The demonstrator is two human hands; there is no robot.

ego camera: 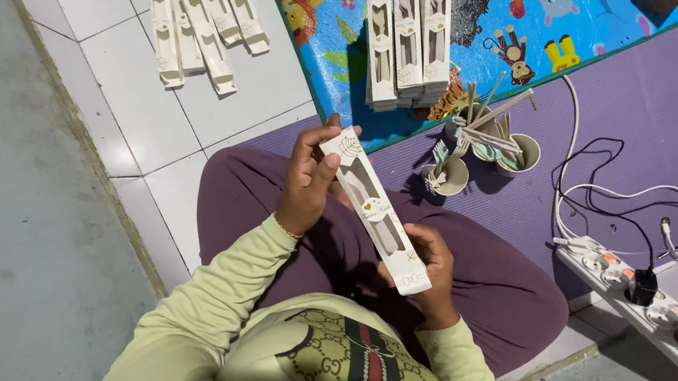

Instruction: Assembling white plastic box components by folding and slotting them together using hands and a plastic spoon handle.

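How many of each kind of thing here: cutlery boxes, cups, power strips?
Box in hands: 1
Boxes on tile floor: about 6
Stacks of boxes on play mat: 3
Cups with cutlery: 3
Power strip: 1
Total: about 14

the floor is white tile (118,70). at eleven o'clock a bunch of long white boxes (202,16) lies right on the tiles. at twelve o'clock is a blue play mat with animals (504,24), with a neat stack of white boxes (407,44) on it. at two o'clock a purple mat (653,113) holds three small cups of spoons and forks (484,146). at four o'clock sits a white power strip (643,307) with cables.
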